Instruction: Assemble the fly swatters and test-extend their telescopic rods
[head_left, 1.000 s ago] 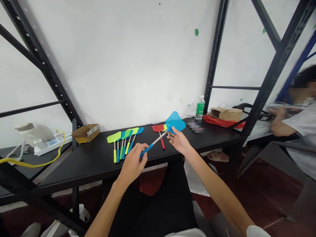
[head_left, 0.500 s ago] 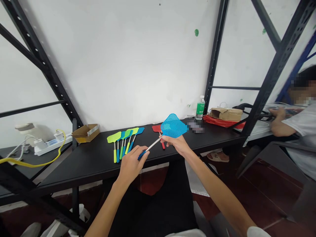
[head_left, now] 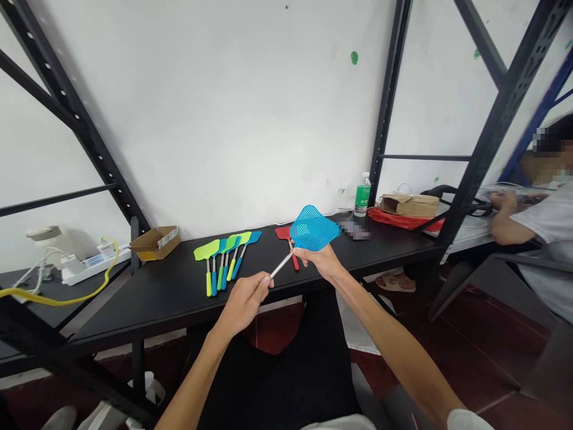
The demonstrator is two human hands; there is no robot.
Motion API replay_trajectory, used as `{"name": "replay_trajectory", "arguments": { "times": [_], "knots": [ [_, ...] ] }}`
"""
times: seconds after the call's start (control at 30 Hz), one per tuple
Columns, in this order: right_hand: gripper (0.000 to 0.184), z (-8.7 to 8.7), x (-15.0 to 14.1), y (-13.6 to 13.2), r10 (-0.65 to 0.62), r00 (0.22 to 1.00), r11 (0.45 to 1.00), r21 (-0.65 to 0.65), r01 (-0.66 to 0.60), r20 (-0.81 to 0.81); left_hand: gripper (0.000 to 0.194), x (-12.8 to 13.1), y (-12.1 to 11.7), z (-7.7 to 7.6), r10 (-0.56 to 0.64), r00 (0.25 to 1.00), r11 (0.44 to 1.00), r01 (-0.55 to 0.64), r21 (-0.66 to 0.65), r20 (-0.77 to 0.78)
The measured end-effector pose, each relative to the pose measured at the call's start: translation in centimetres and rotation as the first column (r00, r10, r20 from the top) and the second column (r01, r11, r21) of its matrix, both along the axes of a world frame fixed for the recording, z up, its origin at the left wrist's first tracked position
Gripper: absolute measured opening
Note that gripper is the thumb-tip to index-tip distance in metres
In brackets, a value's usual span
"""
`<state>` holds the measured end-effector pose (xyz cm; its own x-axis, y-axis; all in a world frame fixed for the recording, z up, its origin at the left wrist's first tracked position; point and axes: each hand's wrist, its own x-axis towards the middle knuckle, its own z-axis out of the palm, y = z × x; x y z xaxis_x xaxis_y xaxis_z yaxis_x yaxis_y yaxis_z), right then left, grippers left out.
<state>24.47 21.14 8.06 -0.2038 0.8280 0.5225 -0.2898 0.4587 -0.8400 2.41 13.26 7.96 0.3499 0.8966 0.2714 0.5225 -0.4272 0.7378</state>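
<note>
I hold a blue fly swatter (head_left: 312, 229) above the black table (head_left: 170, 286) with both hands. My left hand (head_left: 245, 300) is closed round its blue handle, which is hidden in the fist. My right hand (head_left: 320, 260) pinches the silver rod just under the mesh head. Only a short piece of rod shows between the hands. Several green and blue swatters (head_left: 224, 254) lie in a row on the table to the left. A red swatter (head_left: 286, 237) lies behind the blue head.
A small cardboard box (head_left: 155, 240) sits at the back left, near a white power strip (head_left: 85, 263) and yellow cable (head_left: 54, 295). A water bottle (head_left: 362, 196) and another box (head_left: 409, 205) stand at the right. A seated person (head_left: 535, 233) works at the far right. Black rack posts (head_left: 486, 137) frame the table.
The blue swatter's rod has shortened: my hands have come closer together, the head has moved left and toward me, and the blue handle is now hidden inside my left fist.
</note>
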Motion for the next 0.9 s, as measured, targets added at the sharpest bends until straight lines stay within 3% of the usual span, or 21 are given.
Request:
{"name": "replay_trajectory", "arguments": {
  "times": [0.07, 0.13, 0.2, 0.3, 0.4, 0.47, 0.53, 0.77, 0.83, 0.9],
  "knots": [
    [0.032, 0.1, 0.1, 0.0, 0.012, 1.0, 1.0, -0.013, -0.012, -0.004, 0.045, 0.0, 0.1, 0.1, -0.075, 0.992, 0.985, 0.089, -0.145, 0.101],
    [0.034, 0.2, 0.1, 0.0, 0.014, 1.0, 0.999, -0.032, -0.014, -0.013, 0.046, 0.0, 0.2, 0.3, -0.109, 0.987, 0.972, 0.131, -0.193, 0.122],
    [0.035, 0.2, 0.1, 0.0, 0.004, 1.0, 0.999, -0.045, -0.005, -0.029, 0.045, 0.0, 0.1, 0.5, -0.077, 0.995, 0.992, 0.083, -0.094, 0.058],
    [0.032, 0.2, 0.1, 0.2, -0.017, 0.998, 0.998, -0.061, 0.013, -0.058, 0.04, 0.1, 0.0, 0.5, 0.1, 0.989, 0.98, -0.079, 0.185, -0.107],
    [0.03, 0.1, 0.0, 0.4, -0.033, 0.995, 0.996, -0.09, 0.025, -0.091, 0.036, 0.0, 0.1, 0.1, 0.346, 0.906, 0.882, -0.225, 0.415, -0.244],
    [0.03, 0.1, 0.0, 0.5, -0.045, 0.993, 0.993, -0.11, 0.033, -0.113, 0.035, -0.2, 0.2, -0.2, 0.452, 0.849, 0.811, -0.262, 0.524, -0.275],
    [0.03, 0.1, 0.0, 0.5, -0.059, 0.99, 0.991, -0.128, 0.043, -0.128, 0.035, -0.4, 0.3, -0.4, 0.498, 0.824, 0.765, -0.269, 0.586, -0.272],
    [0.03, 0.0, -0.1, 0.8, -0.088, 0.986, 0.984, -0.168, 0.064, -0.14, 0.032, -1.0, 0.6, -0.6, 0.565, 0.787, 0.68, -0.277, 0.679, -0.246],
    [0.03, 0.0, 0.3, 1.0, -0.106, 0.982, 0.979, -0.188, 0.076, -0.155, 0.031, -1.3, 0.6, -0.5, 0.575, 0.784, 0.673, -0.29, 0.68, -0.234],
    [0.03, 0.1, 0.9, 1.2, -0.117, 0.979, 0.978, -0.193, 0.084, -0.168, 0.03, -1.7, 0.5, -0.3, 0.563, 0.789, 0.7, -0.297, 0.649, -0.246]
  ]
}}
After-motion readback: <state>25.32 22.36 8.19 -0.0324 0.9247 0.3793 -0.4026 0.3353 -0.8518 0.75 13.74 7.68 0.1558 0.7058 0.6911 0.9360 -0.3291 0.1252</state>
